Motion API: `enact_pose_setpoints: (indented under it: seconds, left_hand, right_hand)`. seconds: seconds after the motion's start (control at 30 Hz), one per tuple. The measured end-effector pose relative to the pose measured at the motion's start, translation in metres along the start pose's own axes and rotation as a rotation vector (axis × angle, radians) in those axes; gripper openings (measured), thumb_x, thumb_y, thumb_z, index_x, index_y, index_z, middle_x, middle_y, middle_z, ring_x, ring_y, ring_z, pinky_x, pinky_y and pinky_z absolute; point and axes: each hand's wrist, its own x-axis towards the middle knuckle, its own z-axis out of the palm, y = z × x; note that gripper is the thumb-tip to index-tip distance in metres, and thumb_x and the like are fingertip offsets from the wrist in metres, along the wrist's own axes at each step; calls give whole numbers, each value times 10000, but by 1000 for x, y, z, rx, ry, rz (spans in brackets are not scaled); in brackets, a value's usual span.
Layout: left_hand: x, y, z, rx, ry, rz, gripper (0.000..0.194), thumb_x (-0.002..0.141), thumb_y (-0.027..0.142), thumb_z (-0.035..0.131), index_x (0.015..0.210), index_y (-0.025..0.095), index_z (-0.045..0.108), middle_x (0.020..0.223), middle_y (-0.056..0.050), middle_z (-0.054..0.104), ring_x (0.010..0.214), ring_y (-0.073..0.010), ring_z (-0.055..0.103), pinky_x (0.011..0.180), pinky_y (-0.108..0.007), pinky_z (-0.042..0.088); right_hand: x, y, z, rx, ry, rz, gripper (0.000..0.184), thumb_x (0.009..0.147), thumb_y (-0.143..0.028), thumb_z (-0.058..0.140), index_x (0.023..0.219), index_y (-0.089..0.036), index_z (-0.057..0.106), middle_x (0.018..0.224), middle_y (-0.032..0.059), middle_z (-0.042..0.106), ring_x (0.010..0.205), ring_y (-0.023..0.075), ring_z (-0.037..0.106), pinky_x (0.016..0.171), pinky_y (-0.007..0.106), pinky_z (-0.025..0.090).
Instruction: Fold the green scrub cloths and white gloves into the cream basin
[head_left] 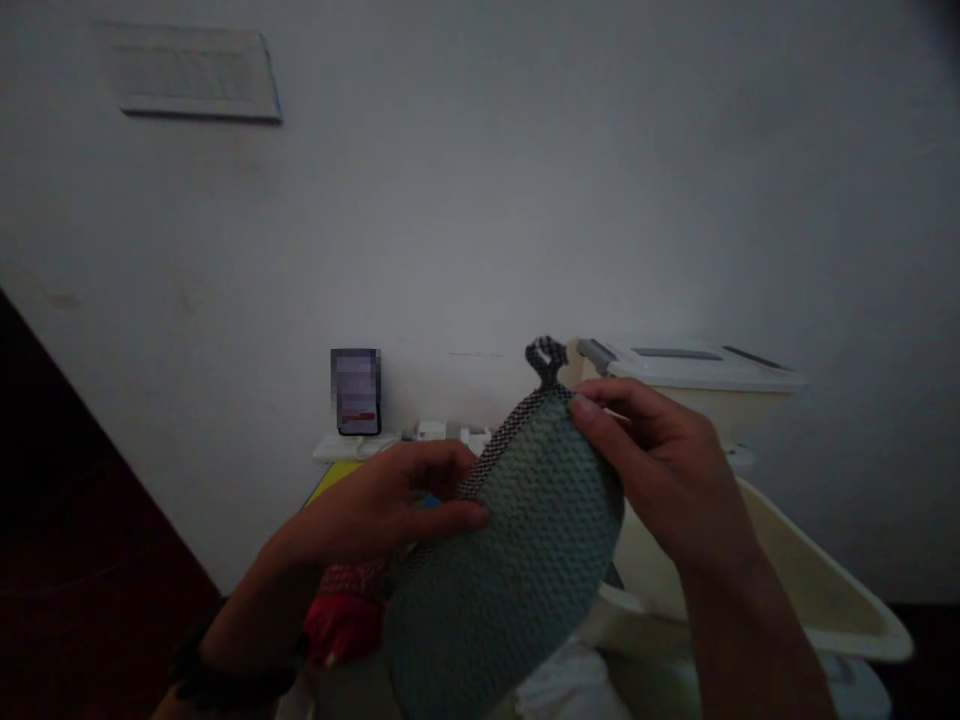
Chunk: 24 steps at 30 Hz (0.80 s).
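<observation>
A green, thickly textured knitted piece (517,560) is held up in front of me, slanting from upper right to lower left. A dark-and-white edging runs along its left side and ends in a small loop (546,360) at the top. My left hand (412,500) pinches the left edge, thumb in front and fingers behind. At the upper right corner, just below the loop, my right hand (645,450) grips it between thumb and fingers. Its lower end runs out of view at the bottom.
A phone (358,390) stands against the wall on a white power strip (352,445). To the right are a lidded cream bin (697,385) and an open cream bin (810,580). Red fabric (343,620) lies below my left hand, and white cloth (574,685) shows at the bottom.
</observation>
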Motion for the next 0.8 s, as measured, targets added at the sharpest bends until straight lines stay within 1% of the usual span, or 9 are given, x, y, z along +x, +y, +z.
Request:
enact_pose_setpoints:
  seconds: [0.07, 0.1, 0.17, 0.23, 0.37, 0.47, 0.53, 0.63, 0.8]
  left_hand:
    - [1, -3, 0, 91, -83, -39, 151, 834, 308, 634, 873, 164, 618, 854, -17, 652, 821, -179, 620, 728, -286, 498]
    - [1, -4, 0, 107, -105, -50, 155, 830, 311, 635, 874, 164, 610, 859, -17, 652, 823, -182, 621, 732, -291, 497]
    - [2, -7, 0, 96, -120, -63, 166, 819, 311, 643, 881, 169, 583, 884, -20, 654, 835, -188, 625, 734, -297, 496]
    - [2, -10, 0, 94, -117, -77, 180, 804, 305, 656, 880, 173, 560, 889, -21, 654, 838, -190, 626, 727, -296, 492]
    - [1, -11, -4, 167, -102, -103, 204, 776, 296, 683, 856, 175, 540, 816, -5, 624, 805, -191, 619, 701, -292, 482]
    - [0, -12, -5, 233, -84, -108, 204, 767, 282, 685, 851, 177, 532, 808, -1, 607, 789, -186, 605, 689, -289, 476]
    - [0, -13, -5, 251, -78, -109, 190, 777, 254, 664, 887, 179, 529, 852, -13, 621, 809, -186, 602, 703, -293, 476]
    - [1, -16, -4, 214, -81, -84, 241, 807, 227, 618, 999, 197, 476, 929, -27, 650, 836, -178, 603, 711, -288, 477]
    - [-1, -18, -4, 135, -45, 5, 239, 865, 211, 511, 1058, 219, 370, 947, -35, 644, 790, -146, 593, 644, -247, 470]
  right_hand:
    - [3, 3, -4, 17, 44, 31, 97, 823, -322, 660, 820, -228, 684, 628, -25, 649, 509, 101, 558, 397, 180, 411]
    - [4, 4, -6, 14, 60, 37, 91, 819, -320, 664, 817, -230, 681, 613, -27, 639, 487, 100, 544, 375, 180, 398]
    - [6, 7, -10, -4, 84, 33, 74, 814, -308, 668, 808, -235, 680, 626, -21, 642, 496, 106, 554, 377, 187, 411]
    - [8, 9, -14, -24, 111, 15, 55, 808, -295, 673, 798, -241, 681, 656, -14, 648, 528, 111, 573, 397, 189, 430]
    - [9, 12, -21, -55, 174, -9, 38, 799, -290, 681, 800, -253, 688, 723, -10, 654, 568, 109, 582, 427, 188, 442]
    - [10, 13, -23, -78, 227, -11, 57, 795, -300, 679, 791, -243, 688, 716, -2, 655, 563, 122, 586, 421, 203, 442]
    - [11, 13, -23, -95, 270, -15, 73, 792, -309, 680, 786, -237, 688, 722, 4, 663, 565, 124, 583, 424, 207, 438]
    - [13, 13, -23, -131, 338, -19, 97, 790, -325, 682, 790, -228, 686, 762, 12, 675, 584, 122, 575, 446, 212, 435]
    - [14, 15, -25, -240, 399, -14, 156, 796, -364, 666, 791, -209, 679, 755, 21, 672, 572, 127, 569, 433, 218, 410]
